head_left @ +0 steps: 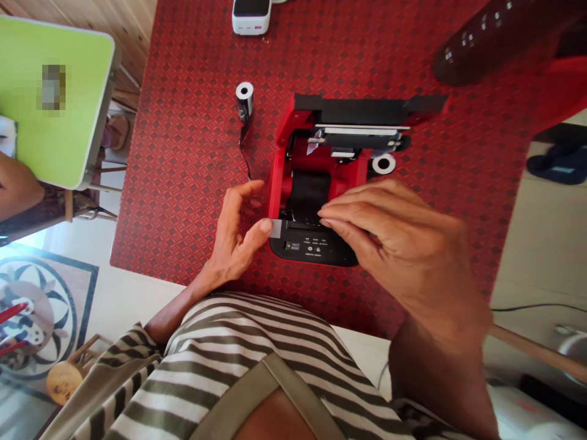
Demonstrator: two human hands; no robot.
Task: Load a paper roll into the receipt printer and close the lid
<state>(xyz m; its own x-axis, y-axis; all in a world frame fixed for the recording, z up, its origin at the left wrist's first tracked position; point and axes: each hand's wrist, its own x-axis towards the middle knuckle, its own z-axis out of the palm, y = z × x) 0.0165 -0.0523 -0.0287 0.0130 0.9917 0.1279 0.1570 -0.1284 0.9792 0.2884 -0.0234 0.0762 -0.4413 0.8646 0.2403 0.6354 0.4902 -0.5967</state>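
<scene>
A red and black desktop printer (316, 244) stands on the table with its lid (358, 113) raised. A black roll or sheet (310, 189) lies in its red bay, the front end reaching the black control panel. Over that front end my right hand (394, 226) is closed in a pinch, thumb against fingers; what sits between the fingertips is too small to make out. My left hand (238, 226) is open at the printer's left side, its thumb by a pale sticker (276, 228) on the front corner.
A black roll with a white end (244, 101) stands left of the printer, trailing a dark strip. Another roll (384, 164) is to the right. A white device (251, 17) and a dark bottle (477, 52) are farther back. A green table (68, 140) stands left.
</scene>
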